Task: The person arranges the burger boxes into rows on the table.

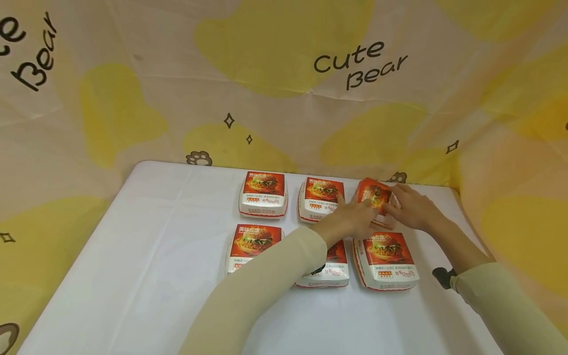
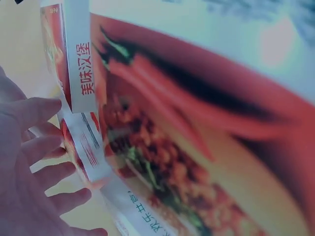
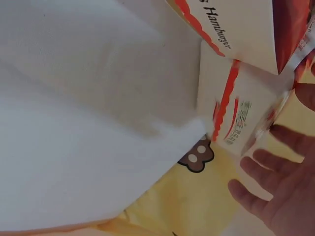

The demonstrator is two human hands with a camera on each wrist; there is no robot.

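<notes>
At the back right of the table, a hamburger box [image 1: 373, 194] sits askew and slightly tilted between my two hands. My left hand [image 1: 360, 218] is at its near left side, fingers spread and fairly straight; the left wrist view shows the hand [image 2: 29, 152] beside the boxes. On the other side, my right hand [image 1: 414, 207] has its thumb toward the box's front and its fingers along the side. In the right wrist view that hand's [image 3: 285, 187] fingers are extended close to the white box side [image 3: 236, 108]. The left forearm partly hides the boxes beneath it.
More hamburger boxes stand in two rows: back left [image 1: 264, 195], back middle [image 1: 320, 196], front left [image 1: 255, 242], front middle [image 1: 326, 282] and front right [image 1: 387, 260]. The white table [image 1: 146, 246] meets a yellow patterned cloth [image 1: 266, 113] behind and at the right.
</notes>
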